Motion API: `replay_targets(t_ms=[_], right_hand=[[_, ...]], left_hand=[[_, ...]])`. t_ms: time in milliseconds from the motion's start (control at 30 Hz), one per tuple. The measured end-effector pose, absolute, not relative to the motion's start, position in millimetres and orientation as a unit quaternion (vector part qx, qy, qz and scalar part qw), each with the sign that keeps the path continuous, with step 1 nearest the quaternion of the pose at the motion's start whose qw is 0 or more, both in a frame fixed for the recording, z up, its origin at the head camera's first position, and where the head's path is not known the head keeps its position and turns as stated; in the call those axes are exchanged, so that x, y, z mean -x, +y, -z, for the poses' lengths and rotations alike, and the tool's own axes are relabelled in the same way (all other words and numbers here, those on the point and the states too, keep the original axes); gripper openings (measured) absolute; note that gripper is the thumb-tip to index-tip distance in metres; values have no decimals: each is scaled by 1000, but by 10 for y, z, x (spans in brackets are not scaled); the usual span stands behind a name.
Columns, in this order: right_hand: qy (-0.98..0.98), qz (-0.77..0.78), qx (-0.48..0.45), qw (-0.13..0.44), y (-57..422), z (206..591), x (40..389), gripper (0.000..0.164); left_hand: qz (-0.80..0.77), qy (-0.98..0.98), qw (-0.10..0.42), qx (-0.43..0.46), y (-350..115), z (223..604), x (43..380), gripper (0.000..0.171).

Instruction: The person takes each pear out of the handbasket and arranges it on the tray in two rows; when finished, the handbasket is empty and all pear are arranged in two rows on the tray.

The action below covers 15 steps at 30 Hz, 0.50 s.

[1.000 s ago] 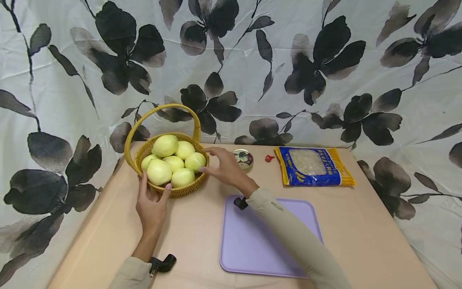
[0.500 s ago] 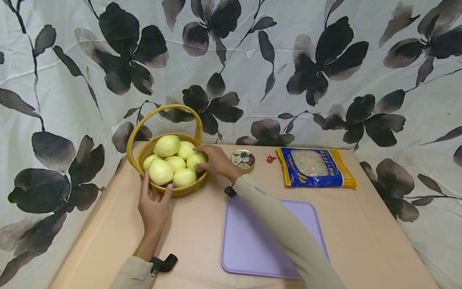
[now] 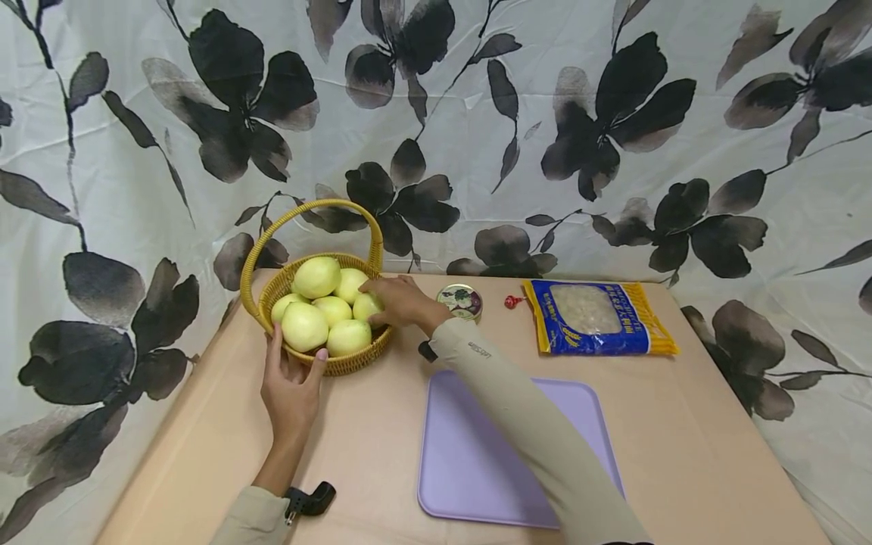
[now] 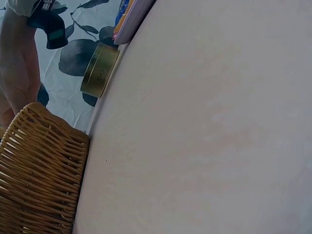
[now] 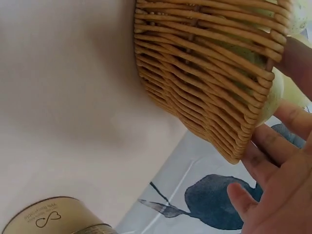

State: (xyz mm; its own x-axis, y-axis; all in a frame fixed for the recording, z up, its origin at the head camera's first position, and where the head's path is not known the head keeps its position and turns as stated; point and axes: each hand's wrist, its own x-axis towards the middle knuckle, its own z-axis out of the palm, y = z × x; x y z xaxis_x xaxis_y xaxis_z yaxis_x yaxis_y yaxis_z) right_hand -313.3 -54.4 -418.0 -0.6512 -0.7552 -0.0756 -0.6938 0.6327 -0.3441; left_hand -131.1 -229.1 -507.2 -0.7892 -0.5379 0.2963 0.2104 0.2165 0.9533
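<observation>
Seven pale green fruits [image 3: 304,327] visible from my head feed, heaped in a woven basket [image 3: 347,366] at the far left of the surface [image 3: 368,454]. Basket upright, its arched handle [image 3: 311,203] standing over the far side.

Left hand [image 3: 293,390]: at the basket's near-left wall, touching it. Thumb and fingers well apart, laid up against the weave; some fingertips hidden by the basket and I cannot tell how they lie. My left wrist feed misses this hand; it gives me basket wall and bare surface.

Right hand [image 3: 403,303]: over the right rim. Thumb and forefinger clamped on the rightmost fruit [image 3: 365,306], which sits inside the basket just within the rim. On the right wrist feed I note the other fingers spread apart, outside the rim. Whether that fruit is clear of its neighbours, I cannot tell.

Right of the basket, near the right wrist: a round tin [image 3: 459,300] with a patterned lid, gold side. Then a small red item [image 3: 512,302], just beside a blue-and-yellow packet [image 3: 586,318] with a clear window. Nearer me, a lilac tray [image 3: 463,454] lies flat, the right sleeve [image 3: 538,431] crossing above it. Floral cloth [image 3: 504,113] hangs behind.
</observation>
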Motion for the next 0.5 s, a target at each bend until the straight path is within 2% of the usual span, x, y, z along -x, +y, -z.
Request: replay_targets(t_ms=[267,500], right_hand=[[897,156,398,110,-585,4177,3132,65],[900,102,411,99,-590,4105,3125,72]], left_hand=[[604,-727,302,-120,-2270,5077,1298,89],[604,-728,303,-119,-2272,5073,1288,89]])
